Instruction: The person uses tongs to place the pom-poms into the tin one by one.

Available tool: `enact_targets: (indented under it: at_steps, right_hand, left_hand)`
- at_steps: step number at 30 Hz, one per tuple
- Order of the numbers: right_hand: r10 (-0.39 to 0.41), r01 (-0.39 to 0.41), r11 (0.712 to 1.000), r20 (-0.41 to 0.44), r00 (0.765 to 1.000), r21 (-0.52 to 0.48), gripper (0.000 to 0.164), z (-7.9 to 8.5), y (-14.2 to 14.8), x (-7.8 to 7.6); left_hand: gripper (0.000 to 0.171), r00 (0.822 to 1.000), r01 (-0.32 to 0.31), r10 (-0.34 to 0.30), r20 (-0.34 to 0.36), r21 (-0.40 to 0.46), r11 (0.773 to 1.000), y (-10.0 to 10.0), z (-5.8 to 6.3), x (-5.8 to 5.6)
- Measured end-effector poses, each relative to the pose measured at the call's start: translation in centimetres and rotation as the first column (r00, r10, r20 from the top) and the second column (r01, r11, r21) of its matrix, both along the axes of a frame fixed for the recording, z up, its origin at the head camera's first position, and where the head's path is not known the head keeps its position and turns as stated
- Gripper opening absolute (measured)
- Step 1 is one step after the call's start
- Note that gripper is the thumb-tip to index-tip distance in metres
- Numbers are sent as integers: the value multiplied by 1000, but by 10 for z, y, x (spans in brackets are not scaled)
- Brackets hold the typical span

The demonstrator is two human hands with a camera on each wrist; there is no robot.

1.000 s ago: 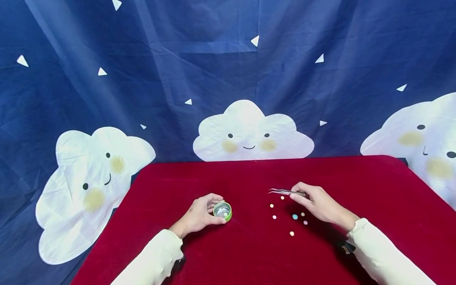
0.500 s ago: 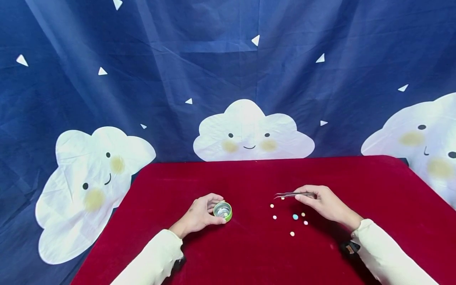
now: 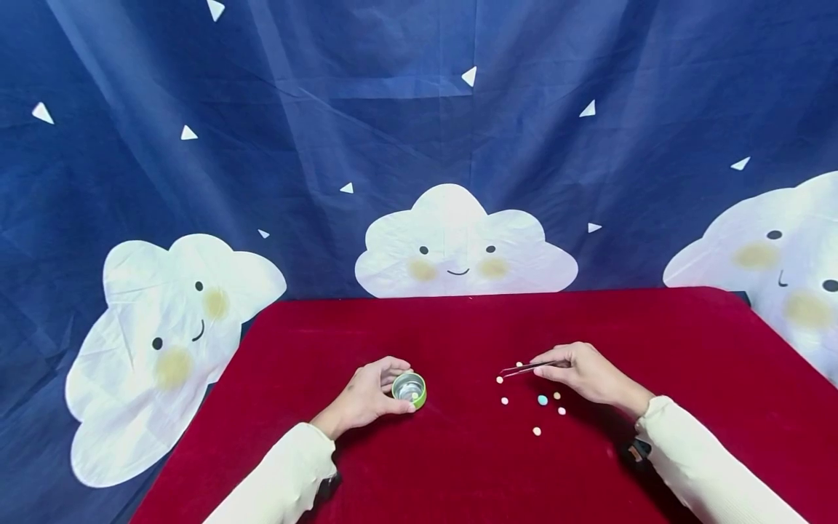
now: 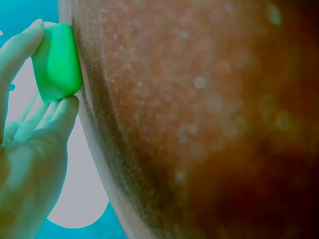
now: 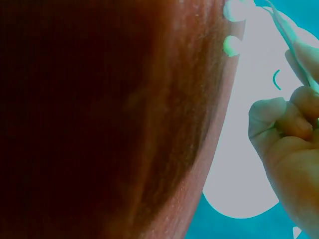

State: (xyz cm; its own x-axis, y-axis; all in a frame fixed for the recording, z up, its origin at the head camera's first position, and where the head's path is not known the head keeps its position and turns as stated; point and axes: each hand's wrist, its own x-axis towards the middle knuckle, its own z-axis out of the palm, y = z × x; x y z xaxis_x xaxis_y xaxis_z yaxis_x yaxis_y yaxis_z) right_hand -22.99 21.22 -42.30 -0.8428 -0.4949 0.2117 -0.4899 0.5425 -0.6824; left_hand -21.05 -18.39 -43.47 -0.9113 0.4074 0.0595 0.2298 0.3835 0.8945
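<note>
My left hand (image 3: 366,395) holds a small round green tin (image 3: 419,402), thumb at its near side and fingers behind; a pale bead lies inside. In the left wrist view the green tin (image 4: 57,62) sits between thumb and fingers. Thin metal tweezers (image 3: 527,367) are pinched in my right hand (image 3: 585,372), pointing left. Their tips are right at a cream bead (image 3: 500,380). In the right wrist view the tweezers (image 5: 283,30) show at the upper right, above the curled fingers (image 5: 269,112).
Several small beads lie loose on the red cloth: a larger blue one (image 3: 543,400), a white one (image 3: 505,401), a pinkish one (image 3: 561,411), a yellowish one (image 3: 557,396) and a cream one (image 3: 537,431). Behind the red table (image 3: 327,327) hangs a blue curtain (image 3: 419,145) with clouds.
The right hand first drew the tweezers to the right, then brought their tips down and left to the cream bead. The left hand and tin have stayed in place.
</note>
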Motion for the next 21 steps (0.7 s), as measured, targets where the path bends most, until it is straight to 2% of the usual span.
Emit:
enact_targets:
  at_steps: [10,21]
  right_hand:
    - [0,0,1000,3,1000,28,14,-2,-2,-3]
    - [9,-7,1000,-69,998,25,12,-1,-4,-2]
  left_hand:
    - [61,1000,0,0,5,7,1000,0,0,1]
    - [60,1000,4,-4,-1,3,1000,0,1,1]
